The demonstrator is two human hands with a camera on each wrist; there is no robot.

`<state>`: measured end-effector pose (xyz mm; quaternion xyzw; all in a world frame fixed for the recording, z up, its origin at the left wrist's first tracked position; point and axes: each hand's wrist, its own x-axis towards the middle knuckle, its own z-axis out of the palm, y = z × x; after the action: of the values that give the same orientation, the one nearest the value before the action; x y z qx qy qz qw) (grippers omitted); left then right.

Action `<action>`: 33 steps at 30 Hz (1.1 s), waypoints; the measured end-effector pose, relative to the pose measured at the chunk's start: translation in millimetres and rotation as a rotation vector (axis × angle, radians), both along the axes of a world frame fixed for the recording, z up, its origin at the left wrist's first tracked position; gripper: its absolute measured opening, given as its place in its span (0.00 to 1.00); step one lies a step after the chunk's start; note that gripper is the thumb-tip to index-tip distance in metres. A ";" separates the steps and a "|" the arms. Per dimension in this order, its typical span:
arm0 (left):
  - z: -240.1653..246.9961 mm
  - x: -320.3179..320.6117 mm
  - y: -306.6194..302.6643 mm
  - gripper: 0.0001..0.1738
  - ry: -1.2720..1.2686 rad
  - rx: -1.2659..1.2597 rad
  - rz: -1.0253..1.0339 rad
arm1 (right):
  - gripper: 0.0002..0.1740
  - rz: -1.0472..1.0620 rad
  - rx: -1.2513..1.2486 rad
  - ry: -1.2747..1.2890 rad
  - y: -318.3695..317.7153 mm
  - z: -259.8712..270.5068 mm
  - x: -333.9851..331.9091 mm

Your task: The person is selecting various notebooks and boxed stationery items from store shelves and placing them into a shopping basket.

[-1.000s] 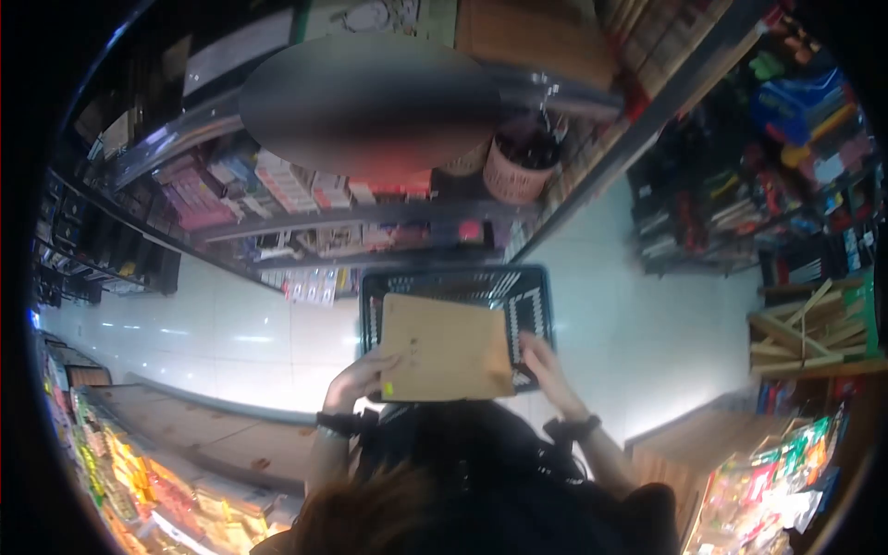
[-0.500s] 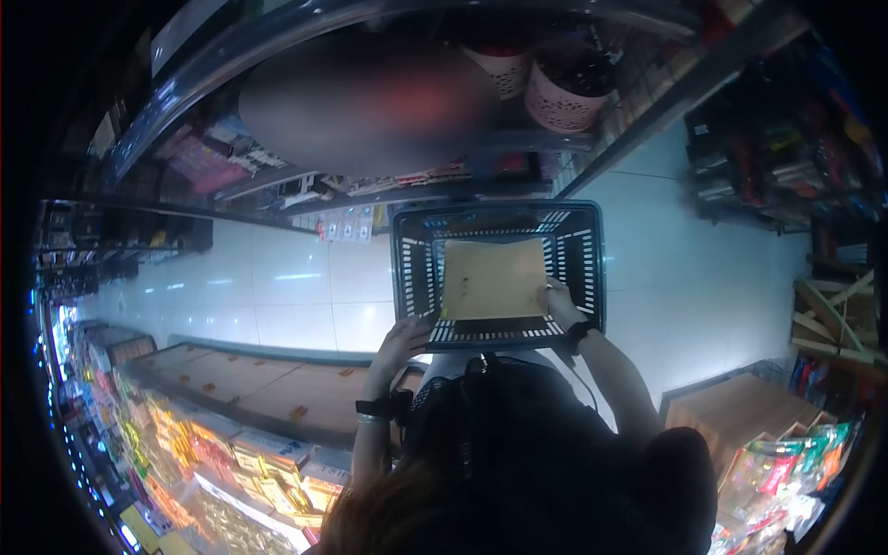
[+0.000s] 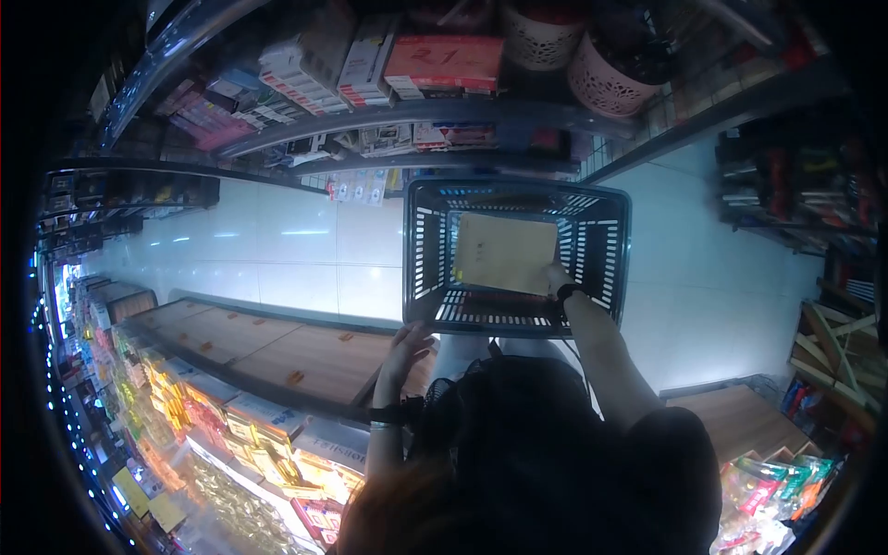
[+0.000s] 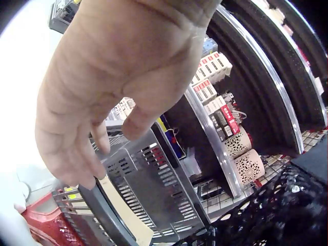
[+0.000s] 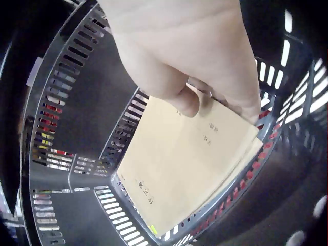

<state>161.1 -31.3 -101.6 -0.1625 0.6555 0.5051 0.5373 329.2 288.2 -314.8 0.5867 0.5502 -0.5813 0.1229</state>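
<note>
Dark shelving (image 3: 416,113) spans the far side, and on its near side, in the middle of the scene, is a dark slotted basket (image 3: 427,298). The tan notebook (image 3: 504,254) (one or several; its layered edge leaves that unclear) was up near the basket's rim a second ago and now lies low inside, though I cannot tell whether it rests fully on the bottom. The left hand (image 3: 405,350), at its left edge then, is off it, fingers loosely bent and holding nothing beside the basket's near left corner. The right hand (image 3: 555,277) pinches the notebook's right part, thumb on the cover, so the lowering looks nearly finished. Smallest is a yellow mark (image 5: 153,229) on its cover.
</note>
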 end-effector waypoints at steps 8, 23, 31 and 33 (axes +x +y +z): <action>26.6 -47.9 80.3 0.14 0.345 0.154 -0.211 | 0.16 0.714 0.539 0.086 29.9 -13.6 30.0; 200.8 -55.5 217.1 0.13 0.672 0.971 -0.426 | 0.19 0.241 1.856 0.877 126.0 577.6 -142.7; 130.8 -68.4 107.5 0.13 0.560 0.710 -0.235 | 0.43 0.280 1.510 0.198 129.7 601.8 -243.1; 94.3 -82.1 75.2 0.13 0.636 0.536 -0.068 | 0.37 0.109 1.858 0.317 132.8 578.0 -258.2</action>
<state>79.0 43.9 -7.3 0.1688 0.6390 0.6649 0.3478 71.0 420.9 263.2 0.3375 0.8302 0.0236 -0.4431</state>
